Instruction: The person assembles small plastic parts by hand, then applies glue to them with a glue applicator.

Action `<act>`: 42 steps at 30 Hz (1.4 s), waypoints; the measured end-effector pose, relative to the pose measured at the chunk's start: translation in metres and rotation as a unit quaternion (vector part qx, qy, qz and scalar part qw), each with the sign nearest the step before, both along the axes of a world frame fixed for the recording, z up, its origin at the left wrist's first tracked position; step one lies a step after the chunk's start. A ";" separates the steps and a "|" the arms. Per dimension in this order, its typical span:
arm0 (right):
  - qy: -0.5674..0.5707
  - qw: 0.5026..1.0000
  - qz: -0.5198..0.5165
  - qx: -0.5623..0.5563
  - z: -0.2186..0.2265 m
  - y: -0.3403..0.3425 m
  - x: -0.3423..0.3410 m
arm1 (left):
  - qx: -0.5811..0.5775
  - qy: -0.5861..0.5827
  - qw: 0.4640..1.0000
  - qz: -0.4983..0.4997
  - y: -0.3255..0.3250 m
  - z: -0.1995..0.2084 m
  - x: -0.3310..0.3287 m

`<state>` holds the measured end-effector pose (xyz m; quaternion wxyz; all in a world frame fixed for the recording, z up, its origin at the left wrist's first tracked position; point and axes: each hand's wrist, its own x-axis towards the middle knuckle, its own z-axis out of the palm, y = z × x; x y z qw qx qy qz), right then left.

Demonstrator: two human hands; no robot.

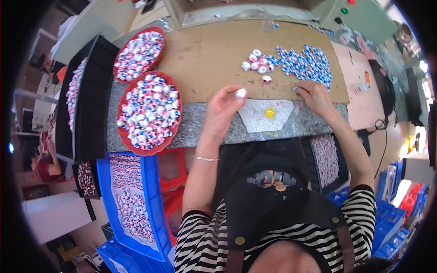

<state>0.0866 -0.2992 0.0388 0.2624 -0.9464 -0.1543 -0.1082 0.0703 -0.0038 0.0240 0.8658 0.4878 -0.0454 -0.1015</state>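
Observation:
My left hand (224, 109), above the front edge of the worktop, pinches a small rounded white piece (240, 93) between thumb and fingers. To the right, my right hand (317, 98) has its fingertips closed on a tiny blue-and-white piece (297, 88), partly hidden by the fingers. Between and beyond the hands lies a loose cluster of rounded white-and-pink pieces (262, 69), with a single one (266, 79) nearer to me. A wide heap of small blue-and-white pieces (307, 63) spreads beyond my right hand. A yellow round item (270, 112) rests on a pale sheet (255, 120).
Two red bowls (178, 120) filled with white, pink and blue pieces stand at the left on the cardboard-covered worktop (200, 50). A black crate (98, 113) leans beyond them. Blue trays (159, 218) of pieces sit lower left; a dark tray (339, 175) is below my right arm.

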 end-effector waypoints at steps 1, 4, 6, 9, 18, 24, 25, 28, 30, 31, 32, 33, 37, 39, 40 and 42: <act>0.011 1.000 -0.012 -0.008 0.004 0.006 -0.008 | -0.013 0.016 1.000 0.008 0.009 -0.001 -0.013; 0.019 0.996 0.079 0.038 0.017 0.033 -0.024 | -0.038 0.045 0.998 0.012 0.020 -0.013 -0.047; -0.022 0.976 0.213 -0.028 0.019 0.046 -0.032 | -0.049 0.051 0.997 0.011 0.022 -0.015 -0.055; -0.016 0.959 0.259 -0.115 0.027 0.059 -0.034 | -0.066 0.078 0.995 0.005 0.020 -0.004 -0.062; -0.023 0.944 0.295 -0.148 0.020 0.066 -0.029 | 0.073 -0.020 0.997 0.016 0.001 -0.006 -0.064; -0.042 0.974 0.217 -0.056 0.017 0.062 -0.038 | 0.095 -0.036 0.995 0.018 -0.022 -0.022 -0.058; -0.042 0.975 0.213 -0.055 0.018 0.061 -0.041 | 0.191 -0.101 0.975 0.044 -0.025 -0.022 -0.056; 0.049 0.983 0.109 0.139 0.026 0.067 -0.050 | 0.306 -0.199 0.926 0.091 -0.037 -0.022 -0.054; 0.275 0.885 0.029 0.373 0.021 0.066 -0.057 | 0.334 -0.313 0.877 0.145 -0.046 -0.021 -0.054; 0.274 0.885 0.027 0.375 0.023 0.065 -0.059 | 0.338 -0.332 0.868 0.148 -0.049 -0.016 -0.057; 0.302 0.874 0.030 0.379 0.026 0.064 -0.061 | 0.339 -0.332 0.868 0.145 -0.049 -0.016 -0.058; 0.331 0.862 0.034 0.383 0.030 0.064 -0.064 | 0.306 -0.308 0.895 0.105 -0.047 -0.016 -0.059; 0.205 0.938 0.115 0.256 0.043 0.058 -0.072 | 0.148 -0.147 0.975 -0.075 -0.035 -0.002 -0.056; 0.045 0.955 0.172 0.237 0.037 0.064 -0.075 | 0.099 -0.101 0.987 -0.075 -0.036 -0.003 -0.061; 0.042 0.954 0.175 0.237 0.036 0.067 -0.076 | 0.047 -0.052 0.995 -0.078 -0.039 -0.003 -0.064; 0.016 0.953 0.144 0.267 0.032 0.075 -0.080 | 0.020 -0.015 0.999 -0.043 -0.049 -0.003 -0.077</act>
